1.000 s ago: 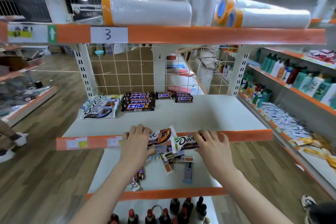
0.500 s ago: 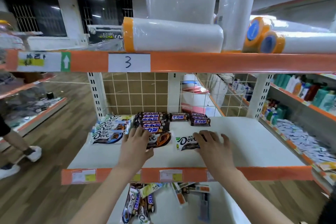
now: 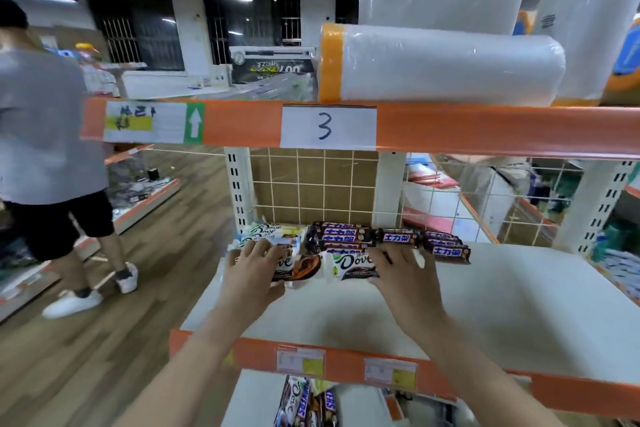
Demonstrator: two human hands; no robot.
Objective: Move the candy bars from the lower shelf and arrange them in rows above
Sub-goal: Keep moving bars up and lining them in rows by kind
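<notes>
The top shelf [image 3: 450, 128], edged in orange with a "3" label, carries wrapped rolls [image 3: 440, 68]. Below it the white middle shelf [image 3: 467, 315] holds the rows so far: pale Dove bars [image 3: 268, 232] at back left, dark bars [image 3: 337, 236] stacked beside them, more dark bars [image 3: 446, 246] trailing right. A bystander [image 3: 45, 156] stands in the aisle to the left.

The left hand [image 3: 254, 274] lies on a brown Dove bar [image 3: 301, 267], fingers spread over its left end and the thumb tucked at its near edge, so it seems to pinch the bar. The right hand [image 3: 403, 274] rests on a green-and-white Dove bar [image 3: 353, 265]; its fingers are fairly straight and a little apart, pressing the bar's right end rather than curling round it. Both bars sit just in front of the rows.

On the lower shelf [image 3: 256, 399], more loose bars [image 3: 304, 402] wait in a heap.

These bars are probably light, flat and stiff enough to slide, with slick wrappers and chocolate that could snap if bent. Best pushed flat by the ends or long edges, and lifted by the middle between thumb and fingers.
</notes>
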